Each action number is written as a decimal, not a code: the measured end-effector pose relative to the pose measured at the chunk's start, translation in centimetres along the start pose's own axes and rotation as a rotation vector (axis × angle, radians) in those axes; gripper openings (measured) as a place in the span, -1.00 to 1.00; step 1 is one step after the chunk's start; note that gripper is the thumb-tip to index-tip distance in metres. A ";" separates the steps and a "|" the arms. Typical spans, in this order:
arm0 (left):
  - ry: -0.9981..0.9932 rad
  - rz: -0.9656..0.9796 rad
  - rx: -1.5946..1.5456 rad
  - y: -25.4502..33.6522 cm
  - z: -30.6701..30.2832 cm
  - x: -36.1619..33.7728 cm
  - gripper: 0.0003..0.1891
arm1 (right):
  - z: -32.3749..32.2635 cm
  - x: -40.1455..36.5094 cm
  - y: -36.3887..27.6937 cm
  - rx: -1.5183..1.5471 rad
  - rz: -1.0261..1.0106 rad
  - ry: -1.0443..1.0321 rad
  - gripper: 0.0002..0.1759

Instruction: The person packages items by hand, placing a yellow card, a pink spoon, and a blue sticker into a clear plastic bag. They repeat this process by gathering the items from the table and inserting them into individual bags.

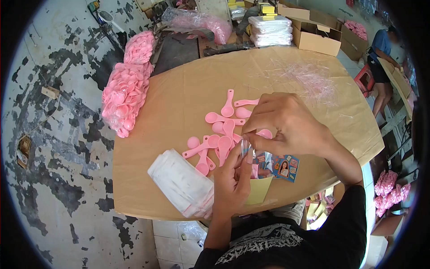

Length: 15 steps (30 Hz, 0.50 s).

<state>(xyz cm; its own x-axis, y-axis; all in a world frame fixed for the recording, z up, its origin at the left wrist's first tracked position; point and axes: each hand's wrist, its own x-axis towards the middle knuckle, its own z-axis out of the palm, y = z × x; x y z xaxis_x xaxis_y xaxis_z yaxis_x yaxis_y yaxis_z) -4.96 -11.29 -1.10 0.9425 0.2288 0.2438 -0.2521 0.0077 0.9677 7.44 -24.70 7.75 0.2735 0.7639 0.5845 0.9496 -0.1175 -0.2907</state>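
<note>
My left hand (pixel 232 181) is closed on a small clear plastic bag (pixel 245 147), held upright over the table's near side. The fingertips of my right hand (pixel 289 127) pinch at the bag's top edge. Something pink (pixel 254 171) shows beside my left fingers. Just under the hands are a yellow-green card (pixel 259 190) and blue printed cards (pixel 285 167) with a picture of a person. Several pink plastic spoons (pixel 224 148) lie loose beyond my hands, with pink balls (pixel 193 142) among them. A stack of clear plastic bags (pixel 181 181) rests left of my left hand.
Brown paper covers the table (pixel 165 107). Large bags of pink pieces (pixel 127 94) stand at its left edge. Thin clear strips (pixel 309 80) are scattered at the far right. Behind are wrapped packs (pixel 270 31) and a cardboard box (pixel 317 38). Another person (pixel 383 58) sits at the right.
</note>
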 end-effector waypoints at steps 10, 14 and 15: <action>0.009 0.075 -0.201 0.3 0.4 0.1 -0.64 | -3.2 0.3 1.3 0.444 0.302 0.081 -0.94; 0.040 0.007 -0.391 1.2 -0.1 0.1 -0.65 | -8.4 -1.2 3.5 0.703 0.320 -0.137 -0.89; 0.043 0.021 -0.370 1.1 -0.2 0.1 -0.65 | -9.4 -2.1 5.6 0.772 0.348 -0.233 -0.90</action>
<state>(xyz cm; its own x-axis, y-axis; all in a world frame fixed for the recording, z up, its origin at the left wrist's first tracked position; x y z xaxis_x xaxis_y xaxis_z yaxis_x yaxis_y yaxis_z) -5.15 -11.07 -0.03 0.9282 0.2732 0.2528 -0.3411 0.3523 0.8715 13.60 -32.96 12.00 0.4094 0.8849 0.2221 0.4259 0.0300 -0.9043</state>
